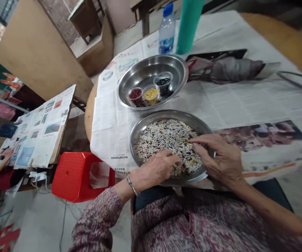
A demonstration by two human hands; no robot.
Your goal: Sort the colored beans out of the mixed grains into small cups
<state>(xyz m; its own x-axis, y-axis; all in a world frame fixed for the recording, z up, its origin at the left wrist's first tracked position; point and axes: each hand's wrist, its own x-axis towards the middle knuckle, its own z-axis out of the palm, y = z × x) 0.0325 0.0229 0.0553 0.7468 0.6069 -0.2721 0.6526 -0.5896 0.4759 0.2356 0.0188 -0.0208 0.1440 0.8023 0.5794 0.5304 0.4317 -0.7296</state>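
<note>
A steel tray [137,129] at the table's near edge holds a spread of mixed grains and beans [164,136], mostly white with black, yellow and dark red ones. My left hand [157,166], with a bracelet at the wrist, rests over the tray's near side. Its fingers are curled together with their tips down at the grains. Over the right side of the mix, my right hand [219,157] has thumb and forefinger close together at the grains. Whatever either hand pinches is too small to make out.
Behind stands a steel basin [177,70] with plastic cups of red beans [135,96], yellow beans [151,94] and black beans [163,84]. Farther back are a water bottle [166,33], a green cylinder [189,28] and a grey umbrella [230,69]. A red stool [68,178] stands left.
</note>
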